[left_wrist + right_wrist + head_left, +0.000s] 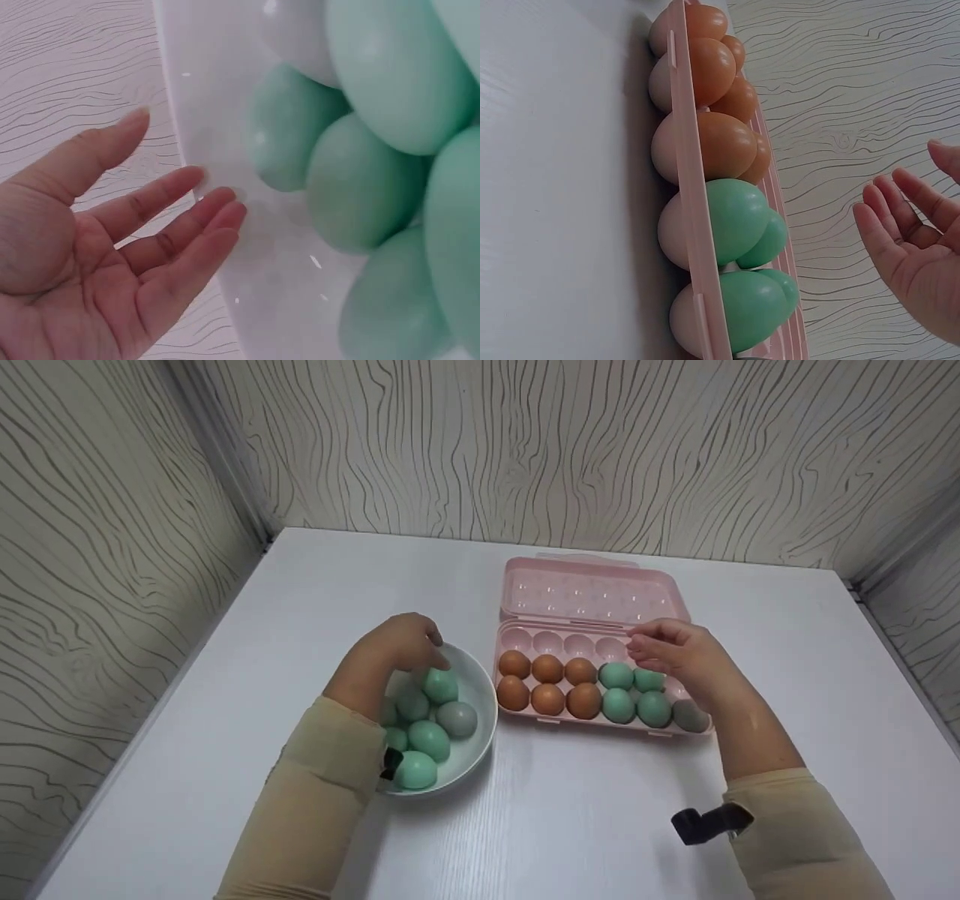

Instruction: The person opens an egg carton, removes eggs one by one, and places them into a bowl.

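Note:
In the head view my left hand [405,643] hovers over the far side of a white bowl [484,712] of green and greyish eggs. Its fingertips overlap a green egg [441,687]. The left wrist view shows that hand's fingers spread, holding nothing. My right hand [679,656] is above the right part of a pink egg carton [592,622], fingers loosely bent and nothing between them. Brown eggs [547,669] fill the carton's left front hollows. Green eggs [618,705] sit right of them, and a greyish egg [690,716] occupies the front right corner.
The carton's lid [585,592] lies folded back toward the wall. Bare pink hollows [547,643] show along its back row. Both stand on a white table [570,817], with wood-grain patterned panels [480,450] behind and at the sides.

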`<state>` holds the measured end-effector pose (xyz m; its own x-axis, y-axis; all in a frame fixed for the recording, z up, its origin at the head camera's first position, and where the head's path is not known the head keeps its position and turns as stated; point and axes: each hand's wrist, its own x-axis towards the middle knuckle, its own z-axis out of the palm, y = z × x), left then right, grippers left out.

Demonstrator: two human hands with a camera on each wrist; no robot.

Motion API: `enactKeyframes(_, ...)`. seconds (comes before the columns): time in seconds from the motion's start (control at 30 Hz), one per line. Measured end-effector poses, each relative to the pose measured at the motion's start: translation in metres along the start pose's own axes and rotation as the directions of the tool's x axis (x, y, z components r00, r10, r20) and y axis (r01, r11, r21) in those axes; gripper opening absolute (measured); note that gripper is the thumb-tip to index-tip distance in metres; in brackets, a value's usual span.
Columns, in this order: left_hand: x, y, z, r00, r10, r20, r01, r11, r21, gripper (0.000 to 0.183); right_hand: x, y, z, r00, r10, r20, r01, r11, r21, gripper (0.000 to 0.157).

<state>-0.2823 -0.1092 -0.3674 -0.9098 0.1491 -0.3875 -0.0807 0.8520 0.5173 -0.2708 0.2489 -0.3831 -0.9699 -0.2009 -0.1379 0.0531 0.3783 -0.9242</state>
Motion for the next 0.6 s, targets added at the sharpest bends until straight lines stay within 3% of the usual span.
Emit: enactKeyframes(0.6,0.002,0.033,0.005,0.986,0.128,-0.106,-0.144,0.977,-0.156,0.036,-0.002,-0.003,-0.01,1.0,-0.011,-0.018,0.009,0.995,-0.099,0.047)
